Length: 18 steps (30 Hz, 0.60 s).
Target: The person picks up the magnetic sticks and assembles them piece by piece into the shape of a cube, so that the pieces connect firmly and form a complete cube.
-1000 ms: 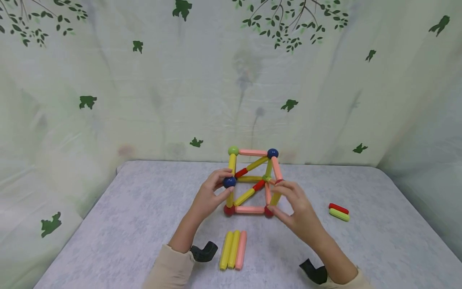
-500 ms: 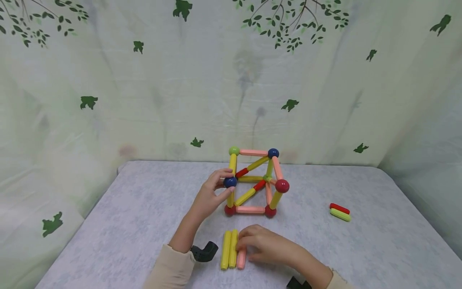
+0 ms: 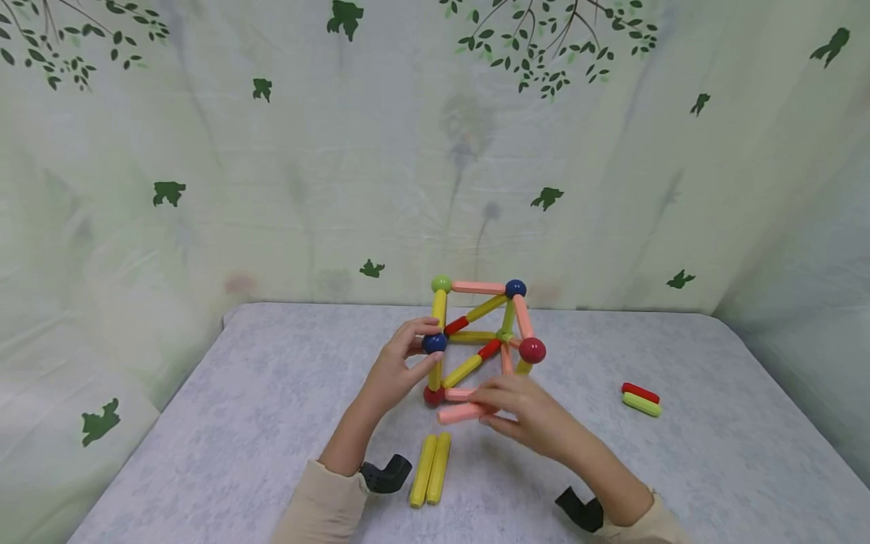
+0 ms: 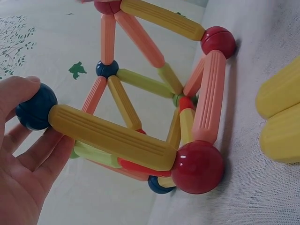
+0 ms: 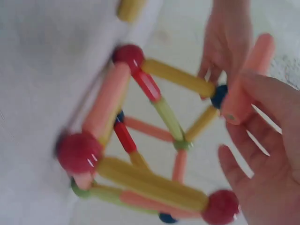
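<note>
A frame of colored rods and balls (image 3: 464, 370) stands on the table, joined by red, blue and green balls. My left hand (image 3: 394, 370) pinches the blue ball (image 4: 36, 107) at the frame's near left upright, thumb on one side and fingers on the other. In front of the frame, my right hand (image 3: 533, 415) holds a loose pink rod (image 3: 462, 412) between thumb and fingers, pointing left. That hand hides the lower right red ball in the head view. The right wrist view shows the pink rod (image 5: 248, 79) apart from the near right red ball (image 5: 220, 206).
Two yellow rods (image 3: 430, 470) lie side by side in front of the frame. Farther right on the table are a short red rod (image 3: 640, 393) and a short green rod (image 3: 641, 406). A leaf-printed curtain (image 3: 306, 151) hangs behind the table.
My right hand left the red ball at the frame's right, reached down to the rods in front, and lifted the pink one toward the frame. The left hand has stayed at the blue ball.
</note>
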Each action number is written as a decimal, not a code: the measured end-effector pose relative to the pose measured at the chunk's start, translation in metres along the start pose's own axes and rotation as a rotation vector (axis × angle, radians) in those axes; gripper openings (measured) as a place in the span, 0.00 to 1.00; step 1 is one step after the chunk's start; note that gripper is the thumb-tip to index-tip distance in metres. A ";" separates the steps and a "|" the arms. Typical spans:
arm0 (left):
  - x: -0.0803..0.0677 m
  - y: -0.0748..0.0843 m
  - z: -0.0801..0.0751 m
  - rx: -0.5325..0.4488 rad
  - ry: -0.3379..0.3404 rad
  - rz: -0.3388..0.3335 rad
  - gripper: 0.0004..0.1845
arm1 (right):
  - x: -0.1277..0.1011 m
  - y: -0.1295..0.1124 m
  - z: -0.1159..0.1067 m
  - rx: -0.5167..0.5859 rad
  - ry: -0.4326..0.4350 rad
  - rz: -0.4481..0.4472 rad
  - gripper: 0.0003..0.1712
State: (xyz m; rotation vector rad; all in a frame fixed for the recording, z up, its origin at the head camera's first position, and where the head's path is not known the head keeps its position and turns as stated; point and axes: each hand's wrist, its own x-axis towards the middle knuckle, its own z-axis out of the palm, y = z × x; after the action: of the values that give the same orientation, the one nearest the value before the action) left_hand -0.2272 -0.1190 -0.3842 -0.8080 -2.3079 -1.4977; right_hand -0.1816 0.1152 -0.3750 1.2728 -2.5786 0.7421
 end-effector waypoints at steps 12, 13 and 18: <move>0.000 -0.002 0.000 0.010 0.000 -0.012 0.18 | 0.011 0.037 -0.031 0.025 0.341 -0.048 0.21; 0.000 -0.002 0.000 0.010 -0.001 -0.011 0.18 | 0.011 0.038 -0.029 0.048 0.338 -0.031 0.21; 0.000 -0.002 -0.001 -0.004 0.002 -0.009 0.18 | 0.018 0.036 -0.019 0.068 0.337 0.017 0.19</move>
State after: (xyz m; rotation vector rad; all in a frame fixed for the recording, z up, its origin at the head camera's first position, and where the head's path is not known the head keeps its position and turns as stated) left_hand -0.2281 -0.1206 -0.3849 -0.7986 -2.3103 -1.5071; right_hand -0.2219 0.1308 -0.3654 1.0391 -2.3128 0.9625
